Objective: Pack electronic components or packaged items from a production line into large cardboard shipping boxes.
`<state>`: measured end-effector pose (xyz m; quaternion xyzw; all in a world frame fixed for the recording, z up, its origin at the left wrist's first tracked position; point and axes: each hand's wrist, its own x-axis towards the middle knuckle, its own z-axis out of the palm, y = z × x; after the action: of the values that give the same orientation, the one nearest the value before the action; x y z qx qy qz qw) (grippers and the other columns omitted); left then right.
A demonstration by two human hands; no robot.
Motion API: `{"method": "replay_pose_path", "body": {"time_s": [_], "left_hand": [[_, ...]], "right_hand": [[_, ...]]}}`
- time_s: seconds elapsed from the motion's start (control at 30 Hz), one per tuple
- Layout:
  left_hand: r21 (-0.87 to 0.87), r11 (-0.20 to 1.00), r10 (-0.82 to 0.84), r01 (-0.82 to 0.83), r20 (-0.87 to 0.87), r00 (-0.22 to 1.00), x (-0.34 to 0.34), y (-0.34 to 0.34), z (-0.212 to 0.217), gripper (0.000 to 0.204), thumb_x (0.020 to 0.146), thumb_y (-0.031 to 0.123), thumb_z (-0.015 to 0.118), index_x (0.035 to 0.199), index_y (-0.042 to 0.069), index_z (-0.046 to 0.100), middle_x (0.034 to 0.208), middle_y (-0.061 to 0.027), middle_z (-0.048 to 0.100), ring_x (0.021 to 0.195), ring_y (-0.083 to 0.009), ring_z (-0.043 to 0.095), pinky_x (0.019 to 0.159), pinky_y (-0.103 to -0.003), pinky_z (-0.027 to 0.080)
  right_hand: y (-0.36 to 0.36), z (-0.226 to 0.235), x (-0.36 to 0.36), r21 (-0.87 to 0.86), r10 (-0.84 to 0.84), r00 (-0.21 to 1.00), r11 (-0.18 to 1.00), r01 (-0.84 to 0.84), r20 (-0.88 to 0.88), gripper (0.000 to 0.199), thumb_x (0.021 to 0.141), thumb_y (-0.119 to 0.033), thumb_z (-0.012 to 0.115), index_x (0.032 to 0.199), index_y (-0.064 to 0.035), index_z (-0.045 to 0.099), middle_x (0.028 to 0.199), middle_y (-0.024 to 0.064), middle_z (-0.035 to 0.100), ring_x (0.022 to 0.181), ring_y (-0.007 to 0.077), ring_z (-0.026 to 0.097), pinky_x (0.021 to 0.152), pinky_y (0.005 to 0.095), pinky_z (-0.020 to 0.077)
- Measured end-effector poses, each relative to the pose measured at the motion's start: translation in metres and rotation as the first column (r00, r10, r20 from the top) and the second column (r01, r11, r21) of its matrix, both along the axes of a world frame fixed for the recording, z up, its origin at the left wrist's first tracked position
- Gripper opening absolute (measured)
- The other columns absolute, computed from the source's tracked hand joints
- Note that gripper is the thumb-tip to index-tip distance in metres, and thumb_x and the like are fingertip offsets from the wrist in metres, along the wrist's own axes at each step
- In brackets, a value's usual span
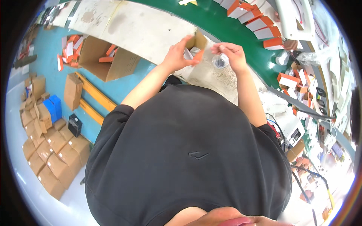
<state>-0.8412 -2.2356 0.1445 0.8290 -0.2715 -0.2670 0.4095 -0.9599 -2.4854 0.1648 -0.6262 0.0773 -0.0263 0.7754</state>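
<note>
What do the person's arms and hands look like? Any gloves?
No gloves: the left hand and right hand are both bare. The forearms are bare too, with no watch or bracelet showing. The left sleeve and right sleeve are short, plain and black, like the shirt.

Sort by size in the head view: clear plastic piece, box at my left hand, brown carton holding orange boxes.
Largest: brown carton.
Middle: box, partly hidden by your left hand.
Smallest: clear plastic piece, at your right hand.
</note>
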Motion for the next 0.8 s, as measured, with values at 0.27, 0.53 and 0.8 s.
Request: {"method": "replay_pose_path", "body": {"time_s": [0.27, 0.53, 0.8], "left_hand": [[-0.020, 0.998, -0.057, 0.062, 0.191, 0.980, -0.012, 0.027, -0.023, 0.102, 0.063, 0.034, 0.097, 0.145, 0.008, 0.042, 0.135, -0.0167, 0.061, 0.127, -0.0367, 0.058, 0.105, -0.043, 0.048], [-0.103, 0.975, -0.185, 0.198, 0.122, 0.975, 0.000, 0.027, -0.037, 0.101, 0.062, 0.024, 0.098, 0.144, 0.005, 0.041, 0.130, -0.0167, 0.061, 0.118, -0.0338, 0.061, 0.099, -0.041, 0.051], [-0.061, 0.945, -0.318, 0.320, 0.044, 0.947, 0.018, 0.001, -0.065, 0.078, 0.069, 0.031, 0.094, 0.127, 0.003, 0.048, 0.100, -0.0134, 0.056, 0.093, -0.0342, 0.057, 0.083, -0.044, 0.049]], "right_hand": [[-0.057, -0.170, 0.014, -0.834, -0.768, 0.333, 0.461, -0.303, -0.547, 0.088, 0.083, -0.047, 0.077, 0.148, 0.0017, 0.043, 0.138, 0.0228, 0.059, 0.121, 0.0365, 0.064, 0.101, 0.0423, 0.0523], [-0.037, -0.184, 0.011, -0.895, -0.689, 0.665, 0.440, 0.068, -0.288, 0.083, 0.075, -0.034, 0.085, 0.144, -0.0037, 0.050, 0.138, 0.0236, 0.060, 0.121, 0.0388, 0.063, 0.105, 0.0437, 0.0504], [0.025, -0.004, -0.065, -0.878, -0.600, 0.799, 0.362, 0.314, 0.039, 0.032, 0.081, -0.010, 0.081, 0.110, -0.0047, 0.070, 0.110, 0.0173, 0.072, 0.101, 0.0353, 0.070, 0.084, 0.0402, 0.0574]]}}
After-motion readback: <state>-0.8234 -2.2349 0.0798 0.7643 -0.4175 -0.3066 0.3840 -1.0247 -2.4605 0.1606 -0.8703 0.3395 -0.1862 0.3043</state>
